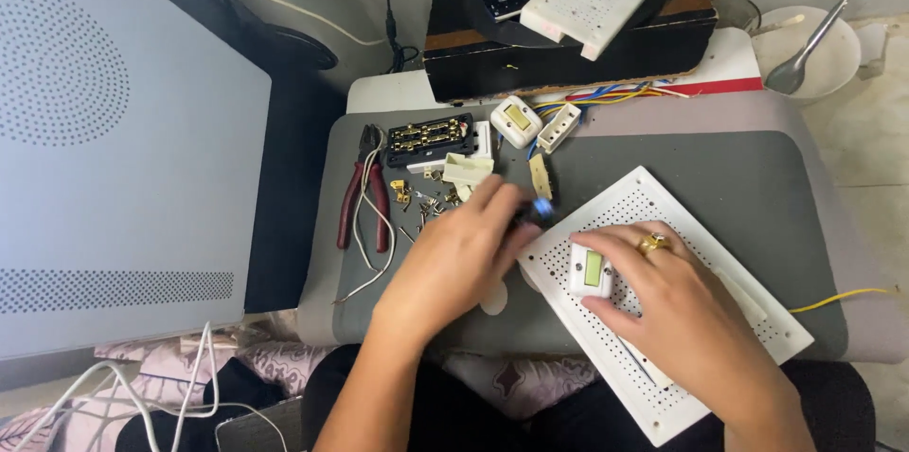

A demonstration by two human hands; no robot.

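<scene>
Right hand (696, 305) pinches one white switch (591, 270) against the perforated board (748, 319) at the bench's front edge. Left hand (454, 258) grips a blurred screwdriver (540, 196), tip at the board's left corner. Two more switches (516, 119) sit mid-bench; one pair of pliers (365, 189) lies at the left edge; loose brass bits (417, 198) lie beside them. Far-right bowl (833, 64) holds one spoon (807, 50).

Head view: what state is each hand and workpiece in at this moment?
Left hand: closed around a small dark tool, blurred.
Right hand: fingers pressing a white switch module onto the board.
White perforated board: lying flat, tilted on the grey mat.
Pliers: lying shut, untouched.
Black terminal block: open, brass contacts showing.
Second white switch: loose on the mat.
</scene>
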